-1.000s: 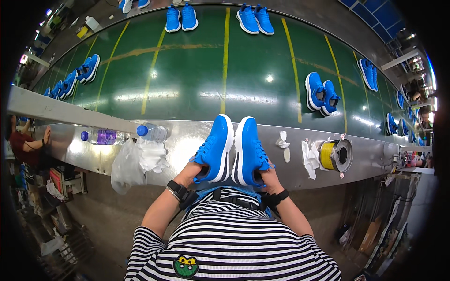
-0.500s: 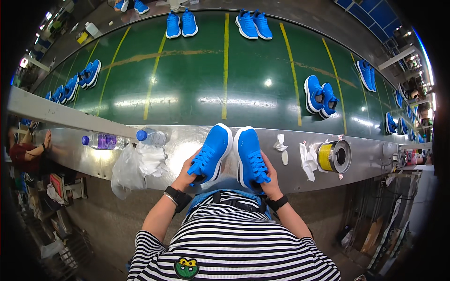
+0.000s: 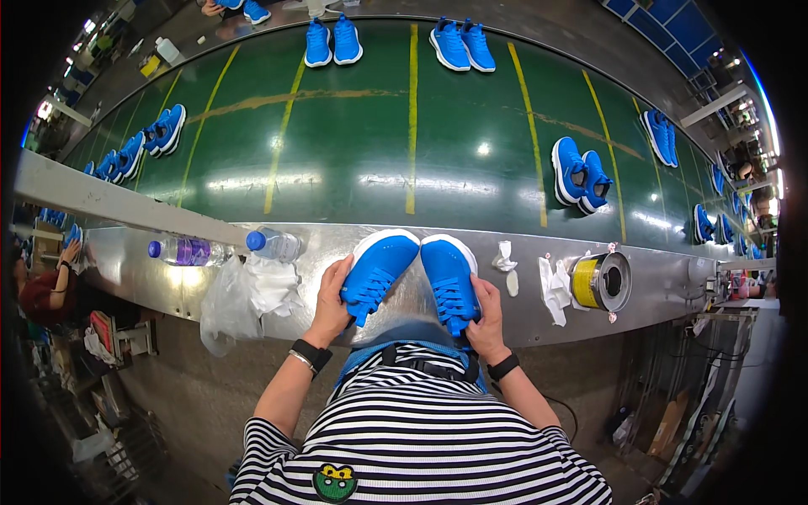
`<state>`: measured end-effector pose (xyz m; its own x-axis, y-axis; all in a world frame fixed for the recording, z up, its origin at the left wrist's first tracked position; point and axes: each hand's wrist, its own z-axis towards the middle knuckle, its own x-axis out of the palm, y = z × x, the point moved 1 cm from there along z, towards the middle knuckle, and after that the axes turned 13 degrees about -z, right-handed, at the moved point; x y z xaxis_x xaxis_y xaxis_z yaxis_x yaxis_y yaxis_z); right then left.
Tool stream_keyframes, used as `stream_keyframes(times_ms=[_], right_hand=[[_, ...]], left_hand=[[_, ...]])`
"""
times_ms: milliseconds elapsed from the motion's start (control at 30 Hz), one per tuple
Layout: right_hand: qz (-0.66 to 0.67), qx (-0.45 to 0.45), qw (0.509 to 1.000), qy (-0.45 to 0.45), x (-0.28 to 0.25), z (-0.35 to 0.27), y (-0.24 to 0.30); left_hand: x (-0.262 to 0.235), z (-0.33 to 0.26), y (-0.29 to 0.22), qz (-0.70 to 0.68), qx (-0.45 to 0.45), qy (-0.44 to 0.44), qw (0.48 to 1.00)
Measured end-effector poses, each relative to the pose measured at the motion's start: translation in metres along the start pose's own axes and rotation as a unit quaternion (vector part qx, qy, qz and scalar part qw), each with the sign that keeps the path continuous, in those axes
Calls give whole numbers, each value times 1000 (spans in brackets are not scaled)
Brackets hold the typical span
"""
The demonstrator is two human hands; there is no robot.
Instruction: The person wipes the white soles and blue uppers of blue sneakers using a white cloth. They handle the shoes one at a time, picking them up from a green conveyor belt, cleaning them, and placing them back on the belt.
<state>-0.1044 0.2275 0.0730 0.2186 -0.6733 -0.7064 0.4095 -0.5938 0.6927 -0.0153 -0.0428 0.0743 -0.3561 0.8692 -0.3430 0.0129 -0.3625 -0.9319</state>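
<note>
On the metal worktop (image 3: 665, 282) at the near edge of the green conveyor belt (image 3: 353, 151), a pair of blue shoes stands side by side, toes pointing away from the person toward the belt. The left hand (image 3: 331, 301) is closed around the heel end of the left shoe (image 3: 376, 265), fingers wrapped along its outer side near the laces. The right hand (image 3: 484, 316) grips the heel end of the right shoe (image 3: 450, 273) likewise, thumb lying over the lacing. Both shoes have white soles showing at the toe, and their toes sit close together, almost touching. Each wrist carries a dark band.

To the left of the left shoe lies a crumpled clear plastic bag (image 3: 231, 303) with white cloth, and beyond it two clear water bottles (image 3: 227, 247) with blue caps lie on their sides. To the right of the right shoe lie scraps of white cloth (image 3: 551, 286), then a roll of yellow tape (image 3: 599, 282) on its side. Further pairs of blue shoes (image 3: 581, 172) rest on the belt, well apart from one another. Another person's arm (image 3: 63, 265) shows at far left.
</note>
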Motion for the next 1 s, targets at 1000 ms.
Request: stream_keyframes(times_ms=[1000], right_hand=[[302, 201, 926, 101, 31, -21, 1]], left_hand=[[127, 26, 6, -186, -223, 145, 946]])
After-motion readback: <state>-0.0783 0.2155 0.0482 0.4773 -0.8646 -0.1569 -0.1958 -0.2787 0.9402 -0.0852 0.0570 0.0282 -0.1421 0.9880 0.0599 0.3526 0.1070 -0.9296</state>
